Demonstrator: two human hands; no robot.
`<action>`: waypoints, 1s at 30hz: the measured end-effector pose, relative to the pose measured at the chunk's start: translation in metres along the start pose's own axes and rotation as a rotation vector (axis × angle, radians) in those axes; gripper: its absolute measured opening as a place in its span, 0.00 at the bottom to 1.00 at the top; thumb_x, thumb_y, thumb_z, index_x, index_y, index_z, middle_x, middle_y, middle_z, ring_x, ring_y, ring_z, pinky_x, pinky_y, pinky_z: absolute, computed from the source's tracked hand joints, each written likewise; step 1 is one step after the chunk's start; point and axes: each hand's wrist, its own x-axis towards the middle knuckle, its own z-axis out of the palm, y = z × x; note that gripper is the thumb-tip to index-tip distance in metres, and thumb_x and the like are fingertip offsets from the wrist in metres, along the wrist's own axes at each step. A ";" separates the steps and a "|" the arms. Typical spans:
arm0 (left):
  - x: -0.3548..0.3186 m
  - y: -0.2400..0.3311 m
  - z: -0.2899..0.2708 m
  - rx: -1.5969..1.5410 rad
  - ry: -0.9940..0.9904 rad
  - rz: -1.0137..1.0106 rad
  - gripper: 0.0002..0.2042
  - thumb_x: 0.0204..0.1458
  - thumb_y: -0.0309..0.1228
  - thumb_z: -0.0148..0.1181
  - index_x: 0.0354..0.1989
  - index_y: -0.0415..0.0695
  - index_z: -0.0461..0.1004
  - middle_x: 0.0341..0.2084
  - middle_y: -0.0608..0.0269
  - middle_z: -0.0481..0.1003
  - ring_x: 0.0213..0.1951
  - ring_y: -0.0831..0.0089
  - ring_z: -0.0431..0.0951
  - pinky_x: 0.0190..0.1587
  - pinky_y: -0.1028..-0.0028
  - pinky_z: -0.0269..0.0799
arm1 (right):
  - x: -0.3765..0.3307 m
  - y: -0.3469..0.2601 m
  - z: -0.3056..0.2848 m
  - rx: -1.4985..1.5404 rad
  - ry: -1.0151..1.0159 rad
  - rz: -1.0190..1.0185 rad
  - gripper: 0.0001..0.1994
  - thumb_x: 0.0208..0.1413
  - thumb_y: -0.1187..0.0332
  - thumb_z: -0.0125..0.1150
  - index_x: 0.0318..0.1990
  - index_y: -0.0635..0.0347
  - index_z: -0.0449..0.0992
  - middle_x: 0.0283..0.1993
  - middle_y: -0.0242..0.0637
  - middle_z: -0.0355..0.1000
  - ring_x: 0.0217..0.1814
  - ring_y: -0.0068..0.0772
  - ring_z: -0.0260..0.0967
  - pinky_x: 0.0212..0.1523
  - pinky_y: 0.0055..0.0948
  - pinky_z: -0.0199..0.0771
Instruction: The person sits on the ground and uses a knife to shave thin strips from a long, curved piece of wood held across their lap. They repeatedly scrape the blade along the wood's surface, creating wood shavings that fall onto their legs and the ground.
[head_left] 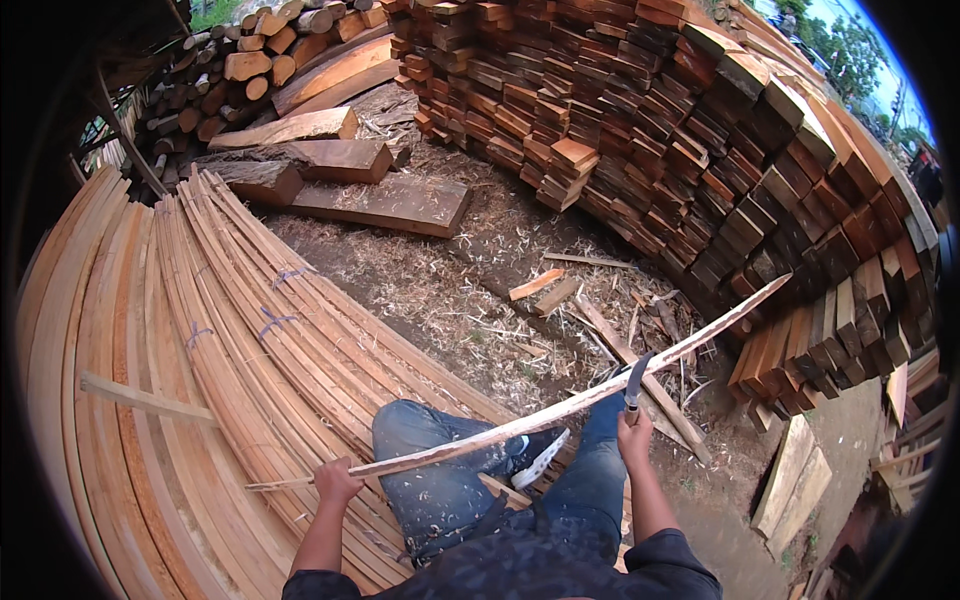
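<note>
My left hand [338, 481] is closed around a long, thin wooden strip [510, 430] near its left end. The strip slants up to the right across my lap, its far end beyond my right knee. In my right hand [634, 436] is a large knife [635, 385], gripped by its handle. Its dark blade points up and away and meets or overlaps the strip; whether the edge touches the wood I cannot tell. Pale, freshly cut patches and rough darker ones show along the strip. My jeans [430, 490], dotted with shavings, lie under the strip's left half.
Long sawn strips [230, 300], some tied in bundles, spread beneath and left of me. A loose short batten [145, 394] lies across them. Stacked beams [640, 130] rise at the right. Thick planks [390, 203] and logs [255, 65] lie farther back. Shavings [430, 310] cover the ground ahead.
</note>
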 end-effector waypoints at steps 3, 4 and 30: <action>0.001 0.006 0.004 0.000 -0.015 -0.010 0.09 0.31 0.36 0.64 0.17 0.46 0.73 0.18 0.53 0.75 0.25 0.53 0.76 0.30 0.59 0.71 | -0.003 0.009 0.015 -0.122 -0.107 -0.164 0.05 0.47 0.74 0.55 0.32 0.61 0.69 0.22 0.55 0.67 0.27 0.59 0.68 0.27 0.47 0.66; 0.004 0.004 0.002 0.014 -0.020 -0.016 0.09 0.31 0.36 0.63 0.17 0.46 0.73 0.18 0.53 0.75 0.25 0.53 0.76 0.31 0.59 0.71 | -0.005 0.012 0.010 -0.158 -0.124 -0.162 0.05 0.47 0.74 0.55 0.33 0.60 0.69 0.22 0.55 0.67 0.27 0.59 0.68 0.27 0.47 0.65; 0.001 0.006 0.007 0.019 -0.027 -0.010 0.07 0.30 0.33 0.63 0.16 0.45 0.73 0.17 0.52 0.74 0.24 0.52 0.76 0.30 0.59 0.71 | -0.025 0.014 0.007 -0.102 -0.164 -0.134 0.03 0.46 0.76 0.53 0.29 0.61 0.66 0.21 0.52 0.67 0.27 0.55 0.69 0.26 0.46 0.66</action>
